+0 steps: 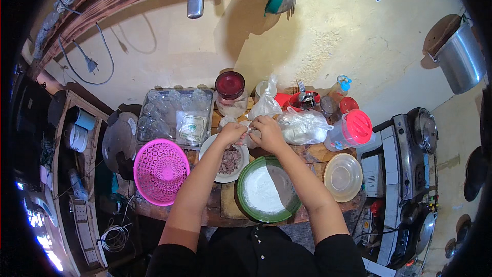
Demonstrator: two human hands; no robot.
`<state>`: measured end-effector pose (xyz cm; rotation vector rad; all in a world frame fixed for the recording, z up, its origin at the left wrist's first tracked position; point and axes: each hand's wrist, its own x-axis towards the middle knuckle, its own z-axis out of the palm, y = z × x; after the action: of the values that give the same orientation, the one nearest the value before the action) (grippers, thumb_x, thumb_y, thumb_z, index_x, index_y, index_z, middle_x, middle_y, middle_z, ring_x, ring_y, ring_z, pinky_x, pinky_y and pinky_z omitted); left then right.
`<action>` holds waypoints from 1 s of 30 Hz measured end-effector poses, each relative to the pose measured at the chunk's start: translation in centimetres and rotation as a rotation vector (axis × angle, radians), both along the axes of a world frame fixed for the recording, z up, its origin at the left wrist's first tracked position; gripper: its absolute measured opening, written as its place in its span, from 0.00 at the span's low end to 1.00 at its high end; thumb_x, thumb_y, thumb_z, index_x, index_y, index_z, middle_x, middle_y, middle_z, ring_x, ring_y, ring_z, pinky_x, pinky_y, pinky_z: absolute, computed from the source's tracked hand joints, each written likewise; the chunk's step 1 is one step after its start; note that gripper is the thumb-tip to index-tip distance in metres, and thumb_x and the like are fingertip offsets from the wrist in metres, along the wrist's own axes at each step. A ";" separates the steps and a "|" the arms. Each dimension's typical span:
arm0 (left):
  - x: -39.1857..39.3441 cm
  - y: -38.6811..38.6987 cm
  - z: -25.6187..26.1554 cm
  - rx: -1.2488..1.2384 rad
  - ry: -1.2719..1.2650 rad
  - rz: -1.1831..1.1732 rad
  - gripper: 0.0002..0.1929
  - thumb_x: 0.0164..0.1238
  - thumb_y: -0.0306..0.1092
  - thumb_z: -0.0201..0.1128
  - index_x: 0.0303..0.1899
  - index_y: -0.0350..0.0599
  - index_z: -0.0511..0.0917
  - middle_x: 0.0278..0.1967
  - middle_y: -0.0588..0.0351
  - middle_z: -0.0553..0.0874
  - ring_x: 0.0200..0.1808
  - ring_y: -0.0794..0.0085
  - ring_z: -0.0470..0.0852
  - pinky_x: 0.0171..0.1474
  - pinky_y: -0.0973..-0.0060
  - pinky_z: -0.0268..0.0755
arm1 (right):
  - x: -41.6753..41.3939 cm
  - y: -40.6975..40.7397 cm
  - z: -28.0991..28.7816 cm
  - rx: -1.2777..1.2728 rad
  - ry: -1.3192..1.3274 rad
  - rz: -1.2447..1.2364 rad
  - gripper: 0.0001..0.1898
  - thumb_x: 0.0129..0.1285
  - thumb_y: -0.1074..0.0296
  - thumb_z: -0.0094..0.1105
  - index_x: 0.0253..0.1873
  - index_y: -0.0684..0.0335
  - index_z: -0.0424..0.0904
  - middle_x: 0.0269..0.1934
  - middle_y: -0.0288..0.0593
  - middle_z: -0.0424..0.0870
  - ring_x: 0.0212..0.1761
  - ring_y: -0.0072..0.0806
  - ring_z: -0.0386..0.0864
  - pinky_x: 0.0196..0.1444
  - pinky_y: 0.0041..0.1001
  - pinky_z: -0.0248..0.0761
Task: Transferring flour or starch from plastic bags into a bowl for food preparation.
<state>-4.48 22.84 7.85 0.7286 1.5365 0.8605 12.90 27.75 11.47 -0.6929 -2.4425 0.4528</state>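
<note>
My left hand (232,134) and my right hand (268,132) meet above the middle of the wooden table. Between their fingers is a small clear plastic bag (249,138), pinched from both sides; its contents are hard to make out. Below my left hand sits a white plate (205,161) with chopped brownish pieces (230,161), partly covered by my forearm. Nearer to me, a green basin (241,204) holds white powder (263,190). A knotted bag of white powder (266,105) stands just beyond my hands, and a larger filled plastic bag (303,127) lies right of them.
At left are a pink plastic basket (140,184) and a metal tray (211,104) of glasses. A red-lidded jar (230,86), a red container of cutlery (313,100) and a red-lidded pitcher (359,129) line the back. A plastic bowl (343,179) and a stove (409,161) are at right.
</note>
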 end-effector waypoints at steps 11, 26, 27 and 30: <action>0.4 -0.5 1.3 0.112 0.202 -0.038 0.08 0.61 0.34 0.61 0.32 0.38 0.82 0.26 0.59 0.82 0.24 0.76 0.80 0.25 0.75 0.79 | -1.2 0.0 1.4 0.120 -0.265 -0.034 0.10 0.45 0.64 0.66 0.32 0.62 0.82 0.37 0.43 0.80 0.44 0.39 0.76 0.45 0.38 0.71; 1.5 -1.2 1.1 0.186 0.082 0.064 0.08 0.65 0.34 0.61 0.37 0.39 0.79 0.30 0.60 0.80 0.29 0.77 0.80 0.28 0.76 0.82 | -1.0 1.1 -0.8 0.082 -0.289 -0.057 0.12 0.47 0.61 0.66 0.35 0.62 0.80 0.35 0.45 0.81 0.42 0.39 0.79 0.42 0.39 0.73; 1.4 -1.5 1.3 0.198 0.106 0.072 0.09 0.65 0.35 0.62 0.38 0.38 0.78 0.30 0.60 0.80 0.29 0.77 0.80 0.28 0.75 0.82 | -1.2 0.9 -0.6 0.041 -0.277 -0.059 0.12 0.48 0.62 0.65 0.34 0.62 0.80 0.35 0.45 0.81 0.41 0.41 0.80 0.41 0.40 0.74; 1.1 -1.7 -0.3 0.182 0.018 0.071 0.08 0.64 0.34 0.62 0.38 0.38 0.78 0.30 0.60 0.80 0.28 0.77 0.80 0.28 0.76 0.81 | -1.5 0.2 -0.5 -0.005 -0.263 -0.074 0.11 0.49 0.63 0.65 0.34 0.62 0.80 0.34 0.45 0.81 0.40 0.42 0.80 0.41 0.40 0.74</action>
<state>-3.35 21.14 7.53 0.8184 1.5208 1.0596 11.38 27.94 10.93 -0.8900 -2.6488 0.3573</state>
